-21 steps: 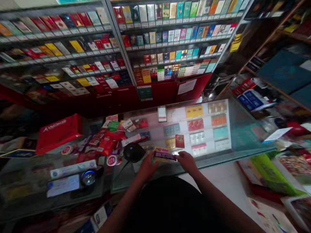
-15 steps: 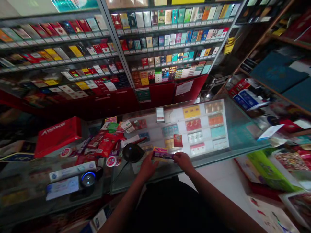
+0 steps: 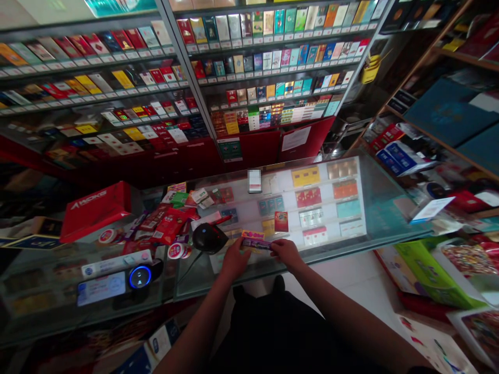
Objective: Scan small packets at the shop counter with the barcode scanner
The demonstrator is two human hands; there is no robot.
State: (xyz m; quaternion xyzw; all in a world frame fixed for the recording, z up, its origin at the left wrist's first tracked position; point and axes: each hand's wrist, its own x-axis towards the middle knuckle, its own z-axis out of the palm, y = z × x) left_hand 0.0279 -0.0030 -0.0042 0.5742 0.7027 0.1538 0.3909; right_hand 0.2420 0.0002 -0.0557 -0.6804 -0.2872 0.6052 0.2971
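My left hand (image 3: 234,262) grips the left end of a slim purple candy packet (image 3: 256,243), and my right hand (image 3: 287,254) pinches its right end. The packet lies lengthwise between them, over the near part of the glass counter. Just behind it is an orange and pink packet (image 3: 252,235), partly covered; whether it is held too, I cannot tell. A small red box (image 3: 281,221) lies on the glass beyond my right hand. To the left of my left hand stands a black rounded device (image 3: 209,238) with a cable.
Left on the glass counter (image 3: 390,208) are a heap of red packets (image 3: 170,225), small round tubs (image 3: 179,251), a red box (image 3: 97,208), a long white box (image 3: 117,264) and a phone (image 3: 102,288) beside a blue-lit round device (image 3: 140,277). Shelves of cigarette packs (image 3: 268,62) stand behind.
The camera view has shifted slightly. Both hands keep hold of the purple candy packet, which appears a little further left in the picture, as do the counter items around it.
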